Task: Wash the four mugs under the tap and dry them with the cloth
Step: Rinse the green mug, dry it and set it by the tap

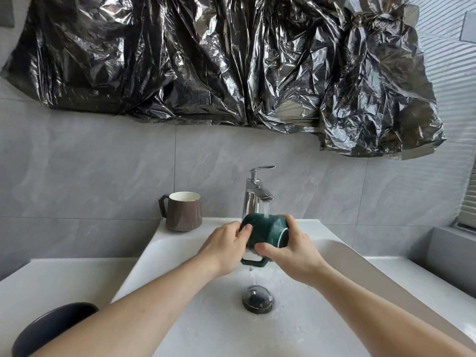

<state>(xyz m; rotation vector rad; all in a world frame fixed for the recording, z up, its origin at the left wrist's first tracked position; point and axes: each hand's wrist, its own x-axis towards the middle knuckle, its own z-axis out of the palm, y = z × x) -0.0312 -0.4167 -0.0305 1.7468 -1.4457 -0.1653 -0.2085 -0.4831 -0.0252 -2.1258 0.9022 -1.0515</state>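
Note:
A dark green mug (pixel 265 231) lies on its side under the running chrome tap (pixel 256 195), its handle pointing down and its mouth to the right. My left hand (pixel 226 247) grips the mug's base end. My right hand (pixel 296 251) grips its rim end, thumb across the front. Water runs off the handle into the white sink (pixel 180 253). A brown mug (pixel 183 211) with a cream inside stands upright on the sink's back left corner. A dark mug or bowl (pixel 51 328) shows at the lower left, partly behind my left forearm. No cloth is in view.
The drain plug (pixel 257 301) sits in the wet basin below the mug. A white counter (pixel 51 284) flanks the sink on both sides. Crumpled black plastic sheeting (pixel 231 60) covers the wall above. A grey ledge (pixel 448 251) is at the right.

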